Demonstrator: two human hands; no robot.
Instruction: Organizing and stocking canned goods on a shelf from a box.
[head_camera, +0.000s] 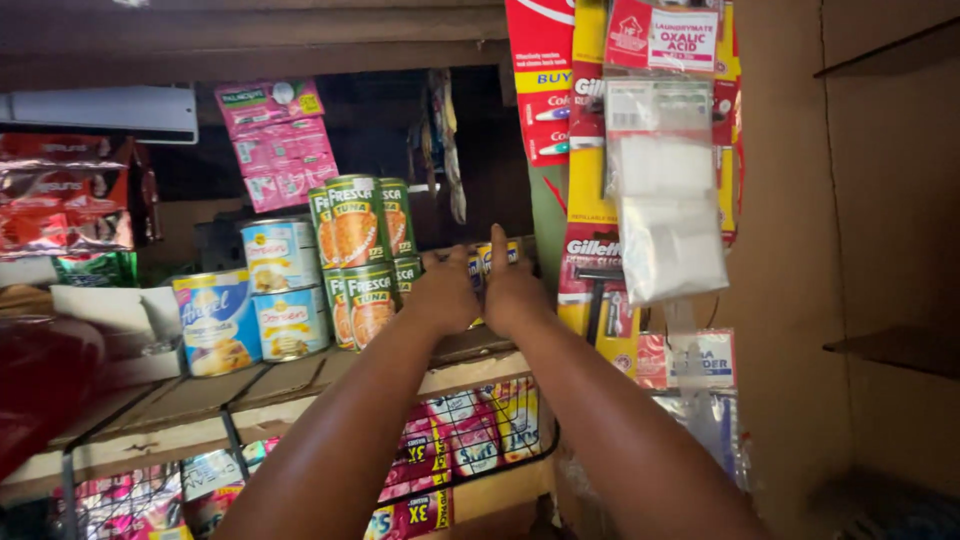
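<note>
Both my arms reach forward to a wooden shelf. My left hand and my right hand close together around small yellow-and-blue tins at the shelf's right end, just right of a stack of green-and-orange cans. The fingers cover most of the small tins, so their number is unclear. One finger of my right hand points upward.
Blue and cream milk cans stand left of the green stack. Pink sachet strips hang above. Hanging cards of razors and clear powder packets dangle at the right. A wire basket with colourful sachets hangs below the shelf.
</note>
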